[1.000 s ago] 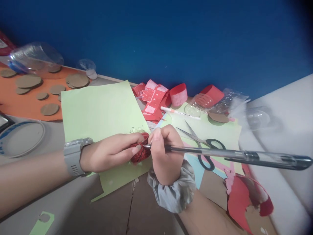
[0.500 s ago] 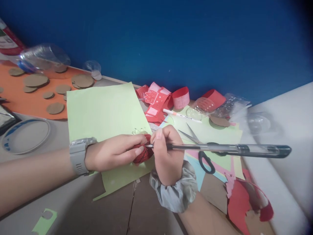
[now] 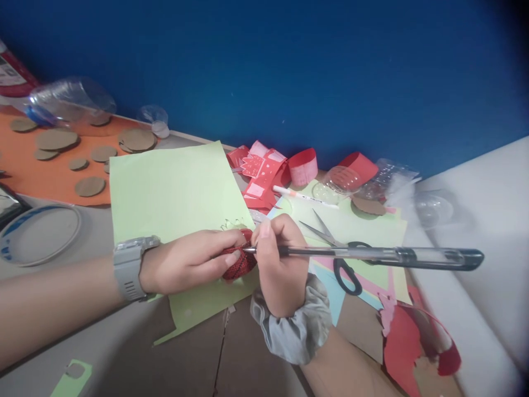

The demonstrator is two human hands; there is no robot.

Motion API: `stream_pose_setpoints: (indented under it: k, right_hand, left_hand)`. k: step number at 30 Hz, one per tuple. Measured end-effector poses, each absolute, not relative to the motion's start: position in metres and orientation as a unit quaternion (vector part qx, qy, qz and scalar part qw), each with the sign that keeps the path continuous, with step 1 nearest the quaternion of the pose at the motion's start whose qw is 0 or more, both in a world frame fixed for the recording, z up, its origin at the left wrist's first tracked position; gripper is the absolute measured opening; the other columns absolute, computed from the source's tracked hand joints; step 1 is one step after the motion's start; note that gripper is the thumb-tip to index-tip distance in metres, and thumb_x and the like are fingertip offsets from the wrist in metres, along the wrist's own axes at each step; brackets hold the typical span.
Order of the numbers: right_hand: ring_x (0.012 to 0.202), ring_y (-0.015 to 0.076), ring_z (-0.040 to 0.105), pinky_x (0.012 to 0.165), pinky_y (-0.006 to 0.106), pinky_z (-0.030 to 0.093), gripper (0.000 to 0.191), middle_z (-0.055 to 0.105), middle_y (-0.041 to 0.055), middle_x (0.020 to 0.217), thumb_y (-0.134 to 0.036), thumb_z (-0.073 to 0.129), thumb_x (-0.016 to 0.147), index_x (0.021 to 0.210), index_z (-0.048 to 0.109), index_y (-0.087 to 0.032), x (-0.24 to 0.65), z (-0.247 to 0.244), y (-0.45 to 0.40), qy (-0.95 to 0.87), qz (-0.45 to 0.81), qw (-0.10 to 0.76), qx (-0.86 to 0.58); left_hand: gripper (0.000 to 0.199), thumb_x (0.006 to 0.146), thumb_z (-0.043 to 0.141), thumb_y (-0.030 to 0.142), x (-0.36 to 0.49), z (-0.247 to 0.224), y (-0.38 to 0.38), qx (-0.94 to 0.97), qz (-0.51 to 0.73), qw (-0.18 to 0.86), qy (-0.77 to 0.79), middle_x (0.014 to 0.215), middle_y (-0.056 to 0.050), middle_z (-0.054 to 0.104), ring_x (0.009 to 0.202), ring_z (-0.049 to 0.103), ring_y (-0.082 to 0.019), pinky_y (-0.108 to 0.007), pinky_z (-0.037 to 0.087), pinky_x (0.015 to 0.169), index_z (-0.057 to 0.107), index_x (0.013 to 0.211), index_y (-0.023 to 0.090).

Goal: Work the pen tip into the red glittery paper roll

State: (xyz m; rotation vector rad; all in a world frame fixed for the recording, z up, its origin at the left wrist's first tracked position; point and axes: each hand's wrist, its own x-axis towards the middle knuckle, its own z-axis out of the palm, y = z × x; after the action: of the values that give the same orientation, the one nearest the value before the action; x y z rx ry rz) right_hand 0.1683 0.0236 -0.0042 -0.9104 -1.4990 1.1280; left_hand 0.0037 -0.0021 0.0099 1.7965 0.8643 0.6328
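In the head view, the right hand (image 3: 281, 262) has its grip closed round a slim, clear plastic, black-ended pen (image 3: 363, 253), tip at a rounded, black-patterned red piece (image 3: 239, 270) just left of that grip. The left hand (image 3: 185, 262) holds this piece over a pale green paper sheet (image 3: 177, 193). The pen slants less steeply than a second ago.

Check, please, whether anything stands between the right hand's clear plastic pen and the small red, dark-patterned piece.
Nothing visible does. The clear, black-ended plastic pen in the right hand has its tip at the small red, dark-patterned piece; touching or not is unclear. The thumb of the left hand lies beside the tip.
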Motion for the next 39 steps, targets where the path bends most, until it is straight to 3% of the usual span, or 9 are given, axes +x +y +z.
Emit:
stream_pose_setpoints:
  k: [16, 39]
  right_hand:
    - [0.052, 0.008, 0.037, 0.049, 0.022, 0.032, 0.029, 0.04, -0.0059, 0.057, -0.017, 0.046, 0.091, 0.064, 0.035, -0.021, 0.1677, -0.0017, 0.0242, -0.616, 0.479, 0.505, -0.369]
    - [0.051, 0.0082, 0.036, 0.049, 0.023, 0.031, 0.03, 0.038, -0.006, 0.056, -0.02, 0.046, 0.092, 0.064, 0.036, -0.021, 0.1676, -0.0024, 0.0246, -0.612, 0.48, 0.504, -0.375]
  left_hand:
    - [0.022, 0.101, 0.032, 0.023, 0.0046, 0.01, -0.0005, 0.744, 0.254, 0.502, 0.36, 0.081, -0.001, 0.051, 0.071, 0.048, -0.014, -0.024, 0.041, 0.07, 0.044, 0.083, 0.018]
    - [0.022, 0.101, 0.032, 0.024, 0.0039, 0.0116, 0.0, 0.747, 0.246, 0.498, 0.365, 0.081, -0.001, 0.053, 0.071, 0.051, -0.014, -0.024, 0.043, 0.069, 0.045, 0.083, 0.018]
